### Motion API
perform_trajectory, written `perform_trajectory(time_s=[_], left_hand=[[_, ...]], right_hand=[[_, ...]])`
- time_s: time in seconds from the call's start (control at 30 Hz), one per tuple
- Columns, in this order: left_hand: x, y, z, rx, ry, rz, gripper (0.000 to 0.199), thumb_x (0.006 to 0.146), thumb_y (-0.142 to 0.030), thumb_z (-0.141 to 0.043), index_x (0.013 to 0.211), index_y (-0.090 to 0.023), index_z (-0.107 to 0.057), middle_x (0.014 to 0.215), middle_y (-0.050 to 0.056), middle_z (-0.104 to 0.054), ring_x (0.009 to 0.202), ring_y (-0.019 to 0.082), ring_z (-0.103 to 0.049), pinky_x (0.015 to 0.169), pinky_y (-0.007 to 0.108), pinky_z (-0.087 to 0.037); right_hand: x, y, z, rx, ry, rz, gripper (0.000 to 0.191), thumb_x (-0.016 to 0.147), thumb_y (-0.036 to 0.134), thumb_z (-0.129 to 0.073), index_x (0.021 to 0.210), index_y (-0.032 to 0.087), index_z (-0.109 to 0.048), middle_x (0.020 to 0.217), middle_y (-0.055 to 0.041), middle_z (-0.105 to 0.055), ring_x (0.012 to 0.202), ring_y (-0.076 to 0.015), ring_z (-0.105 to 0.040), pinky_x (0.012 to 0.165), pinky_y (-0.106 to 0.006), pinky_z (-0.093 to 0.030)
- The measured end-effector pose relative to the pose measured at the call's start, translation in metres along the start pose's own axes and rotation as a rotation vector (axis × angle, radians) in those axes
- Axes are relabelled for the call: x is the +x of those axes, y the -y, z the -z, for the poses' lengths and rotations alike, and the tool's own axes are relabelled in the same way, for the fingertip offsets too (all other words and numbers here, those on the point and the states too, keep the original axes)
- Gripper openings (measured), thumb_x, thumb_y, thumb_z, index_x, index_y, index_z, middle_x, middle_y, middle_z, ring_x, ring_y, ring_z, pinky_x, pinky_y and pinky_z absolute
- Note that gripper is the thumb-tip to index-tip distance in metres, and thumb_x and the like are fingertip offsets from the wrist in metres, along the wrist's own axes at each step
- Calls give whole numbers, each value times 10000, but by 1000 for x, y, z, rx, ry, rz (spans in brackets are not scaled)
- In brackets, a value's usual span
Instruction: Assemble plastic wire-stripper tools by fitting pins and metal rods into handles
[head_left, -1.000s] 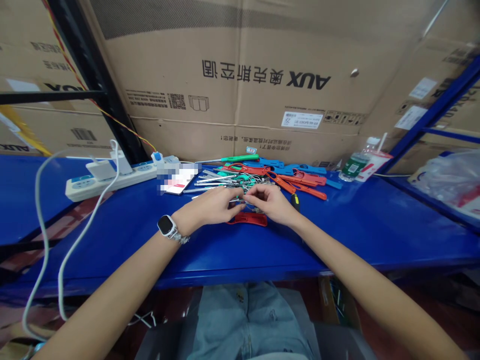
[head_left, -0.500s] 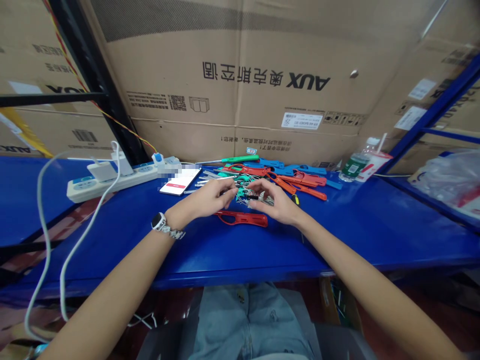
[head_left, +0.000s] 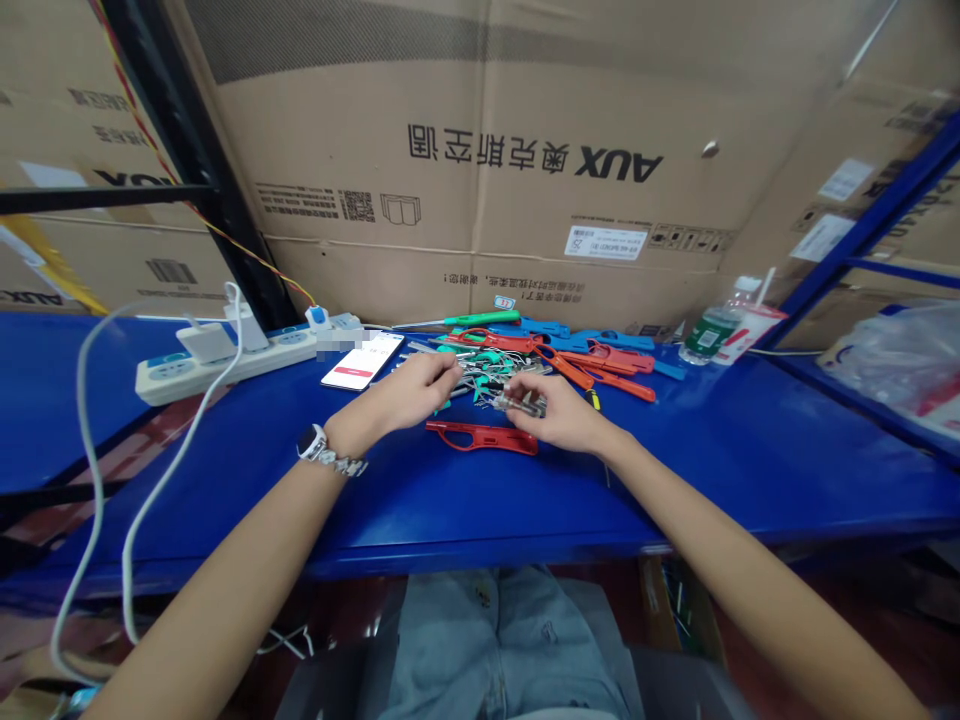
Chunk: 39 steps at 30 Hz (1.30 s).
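My right hand (head_left: 559, 408) is closed around a small translucent part (head_left: 531, 404), just right of a pile of small green and metal parts (head_left: 487, 368). At the left side of that pile is my left hand (head_left: 420, 388), its fingers bent together; whatever they hold, if anything, is too small to make out. A red lighter-shaped shell (head_left: 495, 438) lies on the blue table just below and between both hands. Red, orange and blue shells (head_left: 600, 362) are heaped behind my right hand. The fingers partly cover the pile.
A phone (head_left: 363, 362) and a white power strip (head_left: 169, 380) lie to the left. Behind the pile is a green-handled screwdriver (head_left: 484, 318). A bottle (head_left: 705, 335) and a cup (head_left: 742, 330) stand at the back right, before large cartons.
My hands have moved slightly apart, the left one toward the left. The translucent part in my right hand shows more clearly, and more of the pile is uncovered.
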<state>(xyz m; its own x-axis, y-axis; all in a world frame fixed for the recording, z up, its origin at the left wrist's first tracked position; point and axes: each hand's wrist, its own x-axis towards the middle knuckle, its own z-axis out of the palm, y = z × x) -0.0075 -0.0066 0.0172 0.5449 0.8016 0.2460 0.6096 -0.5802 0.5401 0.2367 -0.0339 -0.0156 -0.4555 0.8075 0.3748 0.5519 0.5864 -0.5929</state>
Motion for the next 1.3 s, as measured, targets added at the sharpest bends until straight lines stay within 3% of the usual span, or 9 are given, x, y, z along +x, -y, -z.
perform_trajectory(time_s=[0.2, 0.27, 0.37, 0.47, 0.63, 0.8, 0.93, 1.07, 1.3], left_hand=[[4, 6, -5, 138, 24, 6, 309, 989, -310, -370, 713, -204, -459, 665, 28, -544, 634, 170, -501, 632, 314, -371], [4, 8, -7, 169, 10, -9, 312, 991, -313, -376, 720, -198, -480, 685, 35, -556, 642, 171, -508, 637, 315, -374], [3, 8, -8, 197, -3, -8, 313, 994, -316, -375, 741, -191, -511, 700, 45, -574, 649, 174, -518, 633, 316, -369], [3, 7, -7, 182, 37, 7, 284, 967, -303, -392, 735, -195, -516, 698, 41, -577, 660, 181, -523, 644, 318, -365], [6, 12, -7, -29, 165, -14, 290, 894, -266, -404, 611, -209, -427, 599, 15, -488, 589, 165, -451, 610, 309, -351], [6, 22, -11, -93, 209, -26, 232, 838, -233, -411, 611, -207, -454, 605, 13, -487, 608, 170, -466, 618, 297, -378], [4, 23, -11, -43, 214, -21, 230, 826, -232, -405, 606, -202, -466, 636, 23, -533, 658, 181, -507, 656, 292, -405], [2, 21, -11, -5, 230, -34, 241, 838, -234, -395, 608, -204, -461, 668, 29, -544, 690, 189, -530, 684, 289, -416], [0, 17, -13, 19, 259, -37, 181, 784, -196, -398, 612, -199, -452, 686, 29, -523, 651, 173, -476, 652, 292, -381]], right_hand=[[-3, 2, 4, 29, 26, -37, 148, 830, 192, -596, 970, 205, -642, 657, 38, -514, 592, -135, -451, 591, -268, -379], [-3, 6, 4, 52, 21, -37, 72, 861, 261, -609, 902, 205, -627, 618, 49, -466, 555, -121, -397, 556, -259, -342], [-2, 11, 4, 57, 18, -4, 261, 913, 383, -603, 727, 201, -580, 580, 45, -437, 537, -112, -361, 537, -263, -300], [-1, 12, 4, 44, -42, 31, 340, 946, 431, -574, 706, 193, -617, 604, 18, -516, 565, -127, -419, 561, -279, -323], [3, 0, 1, -8, -149, 5, 261, 953, 406, -599, 914, 187, -734, 889, -62, -735, 789, -200, -627, 728, -331, -461], [5, -13, -6, -185, -42, 60, 200, 951, 316, -623, 1066, 208, -747, 1016, -93, -740, 971, -250, -645, 901, -433, -477], [0, -4, -7, -258, -71, 32, 309, 892, 234, -665, 1199, 248, -687, 1167, -96, -688, 1151, -301, -586, 1005, -532, -421], [-14, 14, -8, -184, -150, 138, 176, 885, 194, -643, 1055, 233, -665, 1055, -77, -675, 1039, -257, -616, 951, -463, -453], [-27, 20, -22, -297, -10, 131, 82, 948, 277, -672, 1003, 219, -686, 981, -61, -705, 979, -252, -635, 871, -436, -426]])
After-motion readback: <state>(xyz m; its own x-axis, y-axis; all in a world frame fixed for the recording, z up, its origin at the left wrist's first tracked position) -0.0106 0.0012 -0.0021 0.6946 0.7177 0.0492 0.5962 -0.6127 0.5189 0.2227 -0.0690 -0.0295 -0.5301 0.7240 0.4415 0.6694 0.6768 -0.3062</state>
